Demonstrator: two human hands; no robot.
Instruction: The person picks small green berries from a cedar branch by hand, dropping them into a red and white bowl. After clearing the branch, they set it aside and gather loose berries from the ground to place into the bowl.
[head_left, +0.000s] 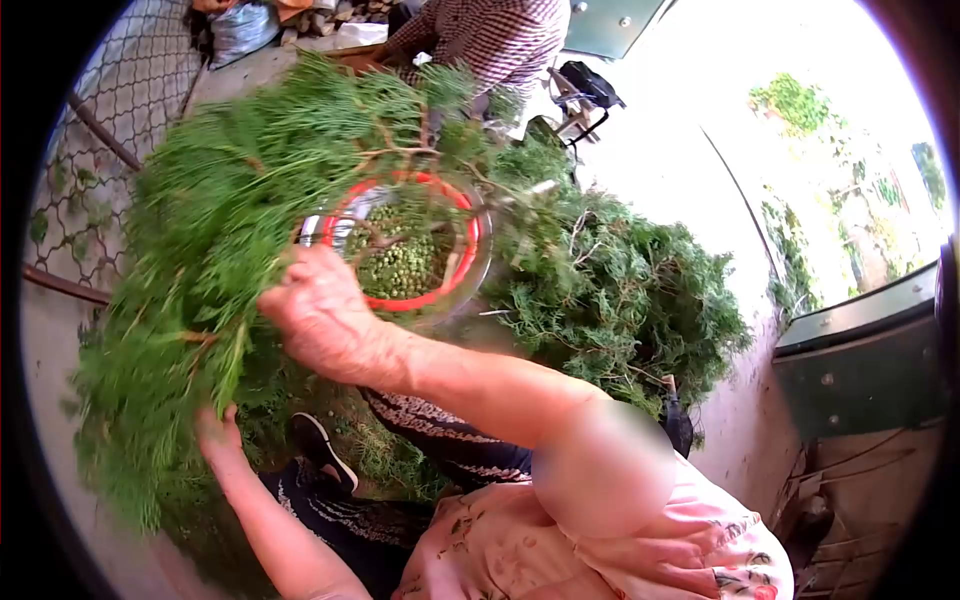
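A large, feathery evergreen branch (230,190) spreads across the left and upper middle of the head view. My left hand (219,440) grips its lower part, some fingers hidden by foliage. Closed in a fist, my right hand (322,312) is on the sprays higher up, at the near left rim of a basin. That red-rimmed basin (385,303) holds many small green berry-like cones (400,255). Woody twigs of the branch cross above the basin, partly covering it.
A heap of cut evergreen branches (620,300) lies right of the basin. Another person in a checked sleeve (490,45) sits beyond it. Wire mesh (140,75) stands at left, a plastic sack (243,35) behind, and a green metal panel (865,375) at right.
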